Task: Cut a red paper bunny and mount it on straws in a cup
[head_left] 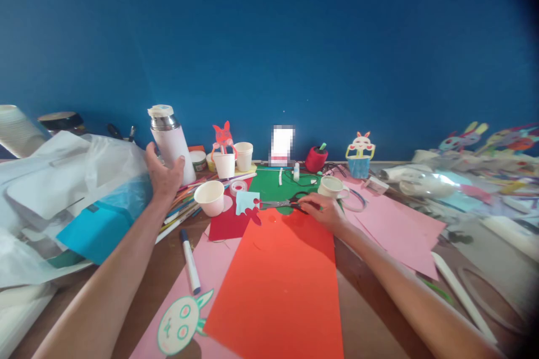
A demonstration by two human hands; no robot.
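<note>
My left hand (162, 176) is wrapped round a white thermos flask (170, 143) with a silver neck, which leans a little to the left. On the other side, my right hand (325, 211) has its fingers on the black handles of a pair of scissors (280, 203), whose blades point left. Near the blade tips lie a light blue paper piece (247, 202) and a dark red cut-out (254, 216). Below the scissors, a large orange-red sheet (282, 286) covers the front middle. A white paper cup (209, 198) stands between my hands.
Plastic bags (84, 162) crowd the left side. A marker (190, 263) and rabbit-face cut-out (179, 325) lie at front left. Behind stand a cup with a red paper figure (223, 137), a mug (330, 186) and a blue cup with a rabbit (359, 167). Pink sheets (396, 224) lie right.
</note>
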